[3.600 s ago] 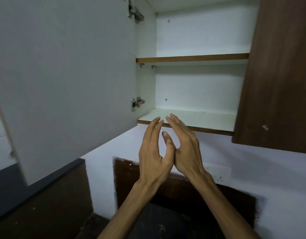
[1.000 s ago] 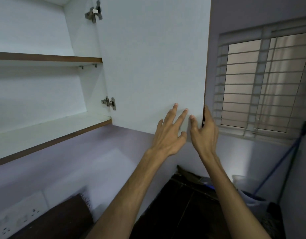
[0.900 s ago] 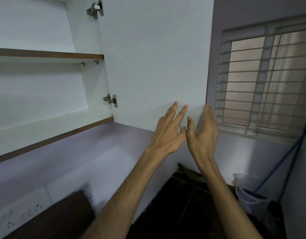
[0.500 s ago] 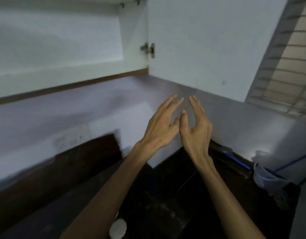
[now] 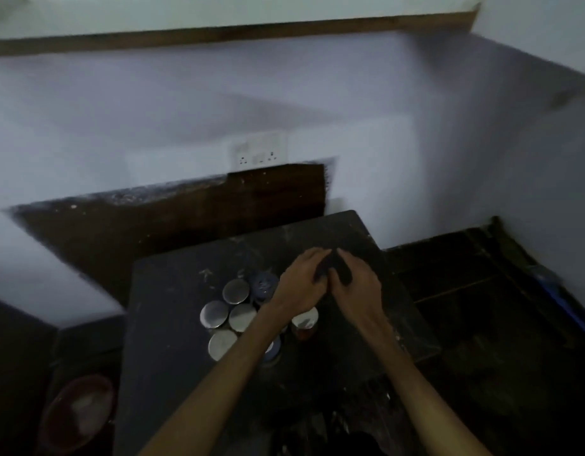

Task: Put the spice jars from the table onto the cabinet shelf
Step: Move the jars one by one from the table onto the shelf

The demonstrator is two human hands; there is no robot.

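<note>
A: We start with hand pose. Both forearms enter from the bottom edge and reach forward over the dark table (image 5: 172, 324). The left hand (image 5: 301, 284) and the right hand (image 5: 357, 284) meet above the table's far half, fingertips close together, knuckles up.

B: Are the hands clamped on anything?

A: We cannot tell. A dark patch shows between the two hands, and the frame is blurred and dim; it may be an object or only the table seen through the gap. The fingers of both hands curve downward and inward.

B: Count of the task items?

A: We count seven lids in the spice jars (image 5: 241, 317) cluster on the table: four bright metal lids, one bluish lid on the far side, one pale lid over an amber jar on the right, and one lid partly hidden under the left forearm. More may be hidden beneath that arm.

B: Position relative to the hands?

A: The cluster stands on the table, left of and nearer to us than the left hand. The bluish lid lies just beside the left hand; the amber jar sits below the left wrist. No jar is on the cabinet shelf (image 5: 232, 34), whose brown edge runs along the top, well above the table.

B: Other items?

A: One wall socket (image 5: 258, 154) behind the table; one reddish bowl (image 5: 77, 413) left of the table, lower down.
</note>
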